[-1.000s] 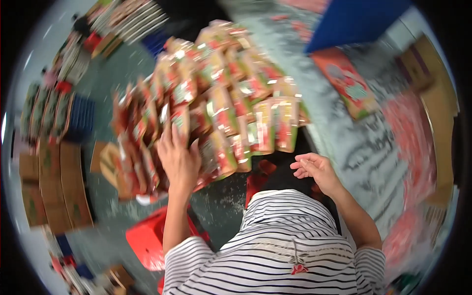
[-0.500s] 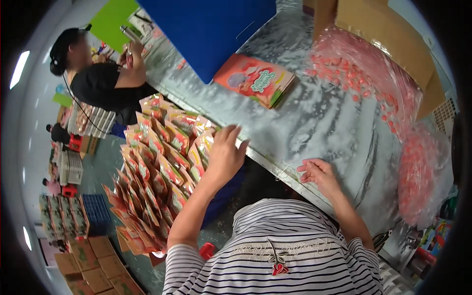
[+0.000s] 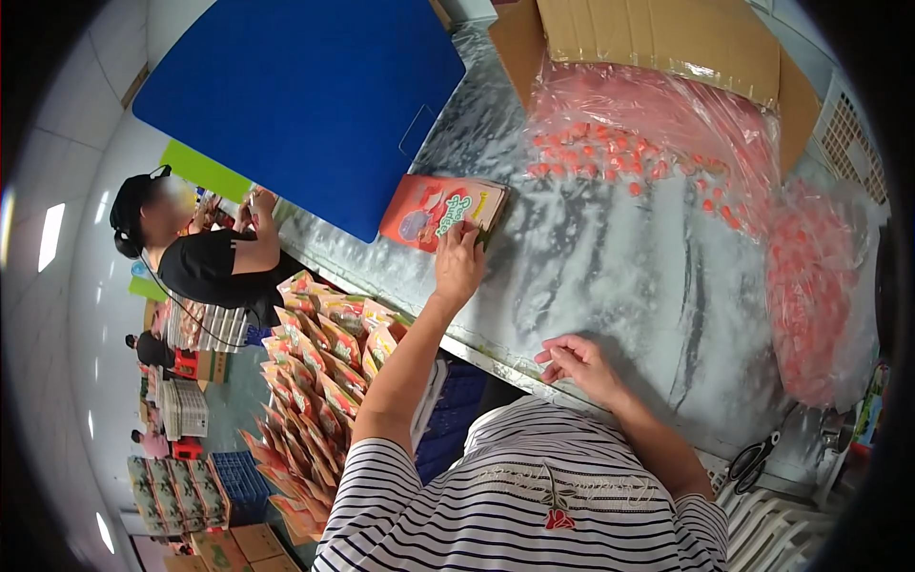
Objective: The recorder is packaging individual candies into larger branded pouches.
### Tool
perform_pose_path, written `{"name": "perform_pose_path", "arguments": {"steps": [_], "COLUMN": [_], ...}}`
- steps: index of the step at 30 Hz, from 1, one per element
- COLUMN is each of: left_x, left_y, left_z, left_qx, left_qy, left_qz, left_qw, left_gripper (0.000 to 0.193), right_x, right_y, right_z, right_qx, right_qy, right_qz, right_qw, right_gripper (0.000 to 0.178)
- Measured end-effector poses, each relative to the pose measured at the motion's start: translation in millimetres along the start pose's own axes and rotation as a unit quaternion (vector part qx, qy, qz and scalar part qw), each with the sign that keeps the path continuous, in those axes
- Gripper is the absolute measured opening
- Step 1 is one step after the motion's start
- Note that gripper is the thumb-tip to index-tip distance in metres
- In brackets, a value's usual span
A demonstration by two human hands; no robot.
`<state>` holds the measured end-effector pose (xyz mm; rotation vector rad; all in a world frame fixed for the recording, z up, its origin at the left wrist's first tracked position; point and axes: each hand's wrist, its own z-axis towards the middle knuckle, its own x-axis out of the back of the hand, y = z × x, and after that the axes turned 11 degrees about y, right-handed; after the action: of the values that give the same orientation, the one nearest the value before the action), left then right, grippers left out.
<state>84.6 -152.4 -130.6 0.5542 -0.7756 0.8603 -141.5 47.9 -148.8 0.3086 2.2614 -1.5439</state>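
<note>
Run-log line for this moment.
left hand: at edge of printed pouch stack | right hand: over table, nothing visibly held | blue panel: beside stack | pouch rows: left of table

Pouches [image 3: 416,212], red pieces [image 3: 635,189] on table [image 3: 581,272]

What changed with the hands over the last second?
Left hand moved off the standing pouches, forward and right, onto the printed pouch stack on the table; grip unclear. View swung right. Right hand stayed near the table edge, loosely curled, seemingly empty.

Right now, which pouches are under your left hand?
The flat stack on the table, beneath the left hand; the other pouches crowd together beyond the table's edge.
</note>
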Motion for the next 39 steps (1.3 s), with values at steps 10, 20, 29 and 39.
{"name": "perform_pose_path", "arguments": {"steps": [10,20,29,39], "left_x": [-9,79,90,63], "left_y": [1,117,151,121], "left_z": [6,-24,-17,-8], "left_qx": [0.110,0.122,0.057,0.227], "left_qy": [0.010,-0.046,-0.078,-0.280], "left_qz": [0.008,-0.261,-0.357,-0.383], "left_qw": [0.994,0.957,0.929,0.850], "left_gripper": [0.021,0.023,0.050,0.022], "right_x": [1,-20,51,63], "right_y": [-11,-22,-49,-83], "right_z": [-2,3,-20,-24], "right_qx": [-0.041,0.089,0.058,0.030], "right_qy": [-0.010,0.123,0.111,0.109], "right_qz": [0.047,0.037,-0.086,-0.245], "right_qw": [0.998,0.988,0.988,0.963], "right_gripper": [0.028,0.032,0.021,0.017]}}
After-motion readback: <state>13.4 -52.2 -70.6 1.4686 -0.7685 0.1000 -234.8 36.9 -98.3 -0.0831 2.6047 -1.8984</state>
